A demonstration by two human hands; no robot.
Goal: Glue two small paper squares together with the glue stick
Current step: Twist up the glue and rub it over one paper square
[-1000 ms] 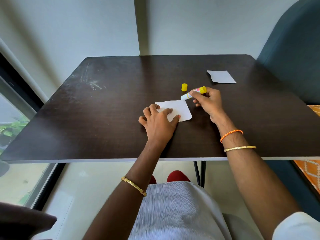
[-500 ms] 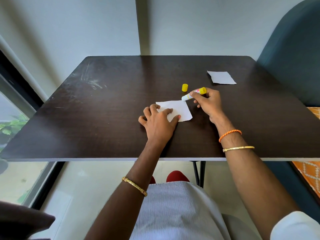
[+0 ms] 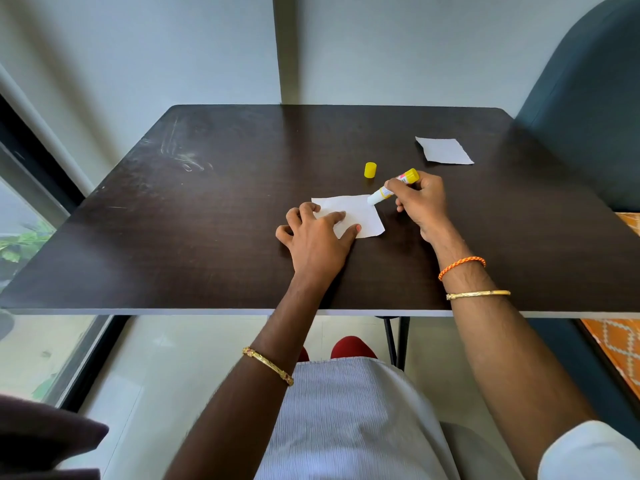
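Pressing its white tip onto the far right corner of the near paper square, the glue stick sits tilted in my right hand, fingers closed around its barrel. My left hand lies flat, fingers spread, pinning that square's near left part to the dark surface. Just beyond the square stands the yellow cap; the second paper square lies farther off to its right.

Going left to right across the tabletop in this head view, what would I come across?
Left hand → paper square under it → yellow cap → glue stick → right hand → second paper square.
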